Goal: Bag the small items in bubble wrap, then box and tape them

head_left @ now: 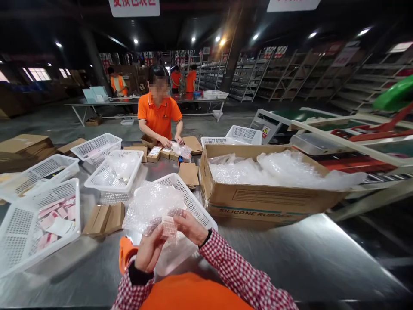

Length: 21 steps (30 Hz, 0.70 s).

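Observation:
Between my hands is a small pinkish packet (169, 226) wrapped in clear plastic, its print too small to read. My left hand (151, 246) pinches its left side between thumb and fingers. From the right, my right hand (191, 227) grips its other edge. Just behind the packet, a crumpled sheet of bubble wrap (153, 204) spreads over a white perforated basket (200, 209). Near my left wrist an orange tape dispenser (125, 254) lies on the metal table, partly hidden by my hand.
A large cardboard box (258, 202) full of bubble wrap stands at right. White baskets, one holding pink packets (58, 219), line the left. Folded brown cartons (105, 218) lie between. Across the table (290, 258), a co-worker in an orange shirt (159, 114) handles a plastic-wrapped item. A conveyor (355, 159) stands right.

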Tool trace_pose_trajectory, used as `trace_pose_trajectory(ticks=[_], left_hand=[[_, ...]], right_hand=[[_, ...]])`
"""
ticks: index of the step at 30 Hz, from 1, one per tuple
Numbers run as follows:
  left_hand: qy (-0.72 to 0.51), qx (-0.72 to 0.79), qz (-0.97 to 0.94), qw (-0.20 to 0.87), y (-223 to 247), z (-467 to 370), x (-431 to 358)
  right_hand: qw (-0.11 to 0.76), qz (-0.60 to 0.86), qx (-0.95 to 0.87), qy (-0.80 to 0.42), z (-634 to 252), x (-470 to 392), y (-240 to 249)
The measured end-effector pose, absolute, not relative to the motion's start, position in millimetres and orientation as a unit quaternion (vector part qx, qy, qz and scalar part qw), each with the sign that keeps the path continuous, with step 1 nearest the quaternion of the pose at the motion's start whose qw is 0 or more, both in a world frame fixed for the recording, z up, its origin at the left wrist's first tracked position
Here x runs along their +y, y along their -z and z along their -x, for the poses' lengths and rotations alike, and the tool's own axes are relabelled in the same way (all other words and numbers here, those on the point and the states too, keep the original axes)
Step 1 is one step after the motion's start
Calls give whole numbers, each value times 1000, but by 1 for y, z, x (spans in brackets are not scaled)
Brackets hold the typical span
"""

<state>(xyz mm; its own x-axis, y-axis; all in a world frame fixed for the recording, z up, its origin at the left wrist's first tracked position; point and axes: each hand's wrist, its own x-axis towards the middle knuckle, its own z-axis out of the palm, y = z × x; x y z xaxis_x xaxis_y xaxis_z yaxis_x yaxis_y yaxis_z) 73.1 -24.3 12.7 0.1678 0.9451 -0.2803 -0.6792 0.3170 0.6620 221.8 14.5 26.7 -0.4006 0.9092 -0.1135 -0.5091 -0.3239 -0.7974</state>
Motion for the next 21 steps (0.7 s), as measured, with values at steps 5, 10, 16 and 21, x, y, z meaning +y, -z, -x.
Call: trace_pose_trajectory(ticks=[5, 10, 16, 21], left_hand=[[-550, 309, -168, 757, -11, -77, -28], [-572, 310, -109, 751, -8, -71, -25], [-554, 278, -132, 774, -8, -71, -22], [-542, 299, -190, 762, -9, -77, -27]], right_hand=[[514, 341, -332, -714, -219, 5, -17], [544, 449, -395, -589, -228, 8, -8], [410, 421, -792, -166, -244, 0, -11], [348, 401, -785, -320, -245, -3, -17]])
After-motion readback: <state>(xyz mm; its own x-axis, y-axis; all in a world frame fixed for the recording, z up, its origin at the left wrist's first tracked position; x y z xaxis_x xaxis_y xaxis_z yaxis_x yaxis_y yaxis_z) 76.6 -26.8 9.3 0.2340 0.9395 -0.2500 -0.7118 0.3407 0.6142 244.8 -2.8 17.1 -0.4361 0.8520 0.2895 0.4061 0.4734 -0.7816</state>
